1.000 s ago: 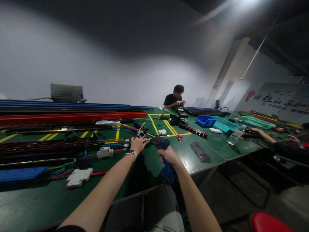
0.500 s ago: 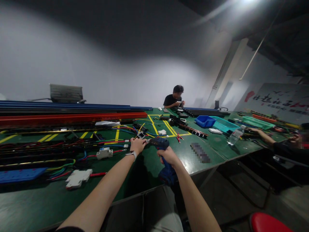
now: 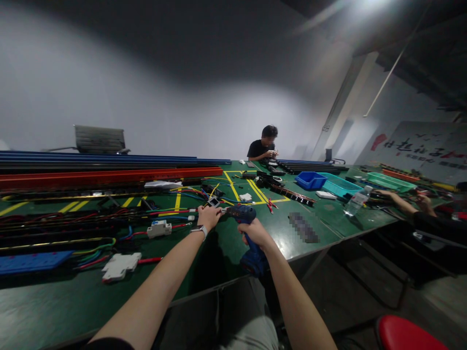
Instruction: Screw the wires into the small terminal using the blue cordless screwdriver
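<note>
A blue cordless drill (image 3: 251, 253) is in my right hand (image 3: 255, 232), whose fingers wrap round its handle. The drill's nose points left, and its tip is close to the fingers of my left hand (image 3: 209, 217). My left hand is closed round a small dark block with a pale face (image 3: 213, 201) at the ends of several coloured wires. The hand hides most of this part, so whether the bit touches it I cannot tell. Left of that hand lies a white circuit breaker (image 3: 159, 228) on red wire, and nearer to me a second white breaker (image 3: 121, 266).
Long orange (image 3: 146, 176) and blue rails (image 3: 109, 158) lie along the green table (image 3: 219, 272). Red-handled pliers (image 3: 270, 206), a blue bin (image 3: 310, 180), a teal tray (image 3: 339, 184) and a water bottle (image 3: 357, 201) are to the right. Co-workers sit across and at right.
Both my hands and the drill hold nearly the same pose. The view has shifted slightly. At right, the co-worker's hands have moved, and the one across the table has lowered their hands a little.
</note>
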`<control>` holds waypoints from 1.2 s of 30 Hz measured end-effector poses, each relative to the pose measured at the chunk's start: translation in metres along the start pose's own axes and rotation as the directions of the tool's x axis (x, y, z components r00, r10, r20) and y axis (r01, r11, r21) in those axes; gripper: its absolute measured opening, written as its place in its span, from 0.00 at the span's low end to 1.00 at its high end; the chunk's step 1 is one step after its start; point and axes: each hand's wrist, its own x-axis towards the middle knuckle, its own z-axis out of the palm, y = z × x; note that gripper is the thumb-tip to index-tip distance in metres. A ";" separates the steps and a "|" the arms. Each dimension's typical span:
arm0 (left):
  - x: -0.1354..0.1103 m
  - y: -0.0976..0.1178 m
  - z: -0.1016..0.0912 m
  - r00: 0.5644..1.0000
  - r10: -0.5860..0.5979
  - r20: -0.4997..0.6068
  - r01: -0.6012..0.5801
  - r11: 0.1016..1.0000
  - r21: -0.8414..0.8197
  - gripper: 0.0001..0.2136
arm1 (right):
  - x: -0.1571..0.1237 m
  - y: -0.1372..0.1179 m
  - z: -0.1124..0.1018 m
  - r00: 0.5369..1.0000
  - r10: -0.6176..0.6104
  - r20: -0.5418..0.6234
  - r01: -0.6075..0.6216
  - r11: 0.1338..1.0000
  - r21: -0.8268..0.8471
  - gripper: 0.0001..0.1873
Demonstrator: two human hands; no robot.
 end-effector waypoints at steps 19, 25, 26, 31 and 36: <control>0.000 0.001 -0.004 1.000 -0.016 0.020 0.016 1.000 -0.008 0.19 | -0.003 -0.005 0.002 1.000 0.002 -0.007 -0.002 1.000 -0.017 0.05; -0.001 0.003 -0.006 1.000 -0.015 0.020 0.015 1.000 -0.010 0.19 | -0.006 -0.006 0.002 1.000 0.010 -0.027 -0.011 1.000 -0.026 0.05; -0.001 0.003 -0.006 1.000 -0.017 0.022 0.018 1.000 -0.014 0.19 | -0.006 -0.006 0.002 1.000 0.008 -0.022 -0.009 1.000 -0.029 0.05; -0.002 0.004 -0.009 0.999 -0.024 0.038 0.025 0.999 -0.036 0.19 | -0.005 -0.006 0.002 1.000 -0.002 -0.026 0.001 0.999 -0.041 0.05; -0.002 0.004 -0.009 0.999 -0.024 0.034 0.025 0.999 -0.029 0.18 | -0.004 -0.005 0.002 1.000 -0.021 -0.013 0.021 0.999 -0.029 0.05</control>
